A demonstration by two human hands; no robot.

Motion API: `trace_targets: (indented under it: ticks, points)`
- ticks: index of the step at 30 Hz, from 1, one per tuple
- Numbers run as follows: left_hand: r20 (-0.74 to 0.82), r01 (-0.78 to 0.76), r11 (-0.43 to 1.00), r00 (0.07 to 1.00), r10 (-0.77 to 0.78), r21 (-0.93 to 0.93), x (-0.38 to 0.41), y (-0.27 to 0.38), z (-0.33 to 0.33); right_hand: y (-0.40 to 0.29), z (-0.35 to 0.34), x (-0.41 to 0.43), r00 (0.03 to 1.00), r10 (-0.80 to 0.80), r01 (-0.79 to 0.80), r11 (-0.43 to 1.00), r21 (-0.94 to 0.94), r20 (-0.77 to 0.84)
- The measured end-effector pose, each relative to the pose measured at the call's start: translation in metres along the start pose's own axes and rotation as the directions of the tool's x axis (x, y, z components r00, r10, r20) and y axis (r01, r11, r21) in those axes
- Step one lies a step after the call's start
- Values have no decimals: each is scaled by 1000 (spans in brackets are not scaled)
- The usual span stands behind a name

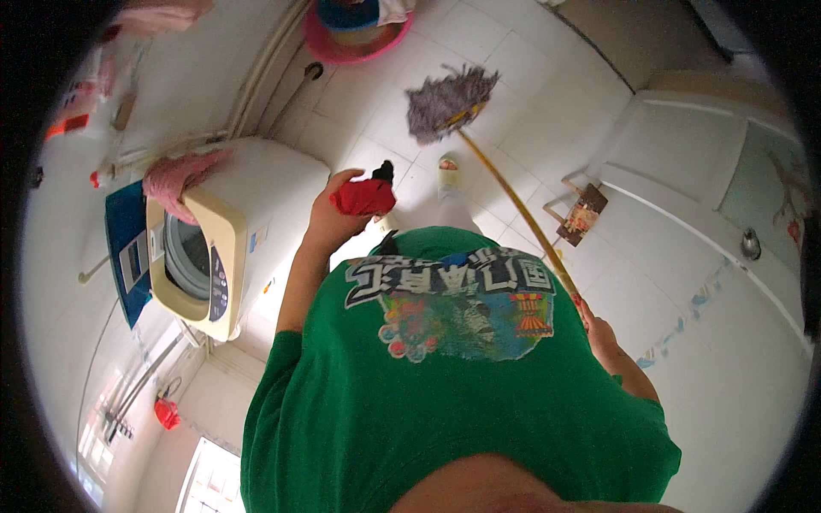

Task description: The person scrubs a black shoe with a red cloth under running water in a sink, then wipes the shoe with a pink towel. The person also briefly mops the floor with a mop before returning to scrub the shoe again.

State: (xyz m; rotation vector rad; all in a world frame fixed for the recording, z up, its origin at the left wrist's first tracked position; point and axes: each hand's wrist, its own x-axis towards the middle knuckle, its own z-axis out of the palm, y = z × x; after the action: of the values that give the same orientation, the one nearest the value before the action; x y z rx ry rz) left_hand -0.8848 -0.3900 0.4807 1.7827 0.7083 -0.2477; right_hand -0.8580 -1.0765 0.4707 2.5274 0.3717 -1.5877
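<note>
My left hand (337, 211), out in front of my green shirt, is closed around a red cloth bundle (364, 196) with a black part at its top. At my right side, my right hand (596, 330) grips the upper end of a mop's wooden handle (513, 199). The handle slants away to a grey string mop head (449, 106) on the white tiled floor, just beyond my foot in a light slipper (448, 173).
A top-loading washing machine (276, 192) stands at left, lid raised, with a pink cloth (183, 183) over its edge. A pink basin (359, 58) sits ahead beside a drain pipe (295, 96). A small stool (582, 215) and a white door (680, 141) are at right.
</note>
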Motion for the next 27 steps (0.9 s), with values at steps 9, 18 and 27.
trace_targets:
  ticks: [9, 18, 27]
  points:
    - [-40, 43, 998, 998, -45, -43, -31, -26, -10, -169, -91, 114, 969, -228, 239, 965, 112, -98]
    - [-22, 28, 997, 999, -26, 74, -45, -5, -12, -268, -46, 226, 999, -38, 2, 580, 815, 24]
    - [152, -62, 969, 988, 25, 239, -3, -2, 6, -185, 129, 119, 992, 105, -3, 569, 822, -69]
